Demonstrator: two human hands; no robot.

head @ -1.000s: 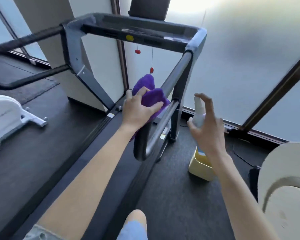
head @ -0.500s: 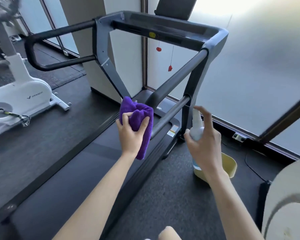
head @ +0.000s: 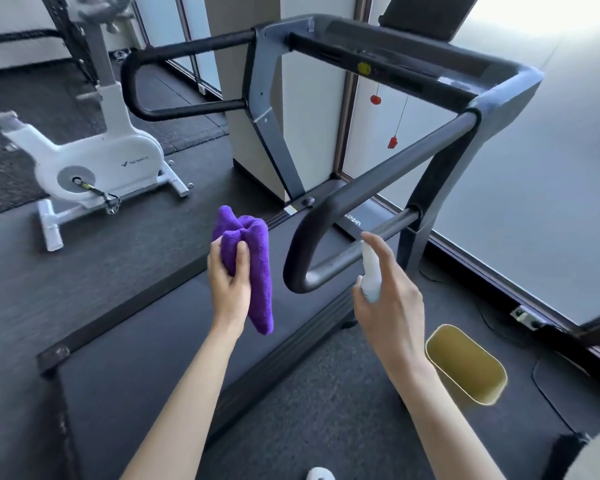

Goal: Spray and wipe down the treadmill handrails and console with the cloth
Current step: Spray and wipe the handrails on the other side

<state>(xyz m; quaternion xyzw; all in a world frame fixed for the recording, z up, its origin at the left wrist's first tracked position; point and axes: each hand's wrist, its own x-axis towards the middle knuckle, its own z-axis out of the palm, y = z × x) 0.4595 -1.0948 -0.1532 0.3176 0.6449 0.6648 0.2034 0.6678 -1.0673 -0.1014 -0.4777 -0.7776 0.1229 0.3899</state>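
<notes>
My left hand [head: 227, 282] grips a bunched purple cloth [head: 253, 268], held in the air to the left of the treadmill's right handrail [head: 378, 185] and not touching it. In my right hand [head: 387, 306] is a white spray bottle [head: 370, 271], index finger on its top, nozzle close to the handrail's curved near end [head: 298, 261]. The left handrail [head: 174, 53] loops out at the upper left. The dark console bar [head: 388, 60] runs across the top, with a yellow button and red safety clips hanging below it.
A white exercise bike [head: 97, 161] stands at the left on the dark floor. A yellow bin [head: 465, 365] sits on the floor right of the treadmill deck [head: 146, 358]. Frosted window panels run along the right, with a cable and socket by their base.
My left hand has drawn the cloth off the right handrail and away to the left. The view has pulled back and turned left, showing the bike. The right hand still holds the bottle.
</notes>
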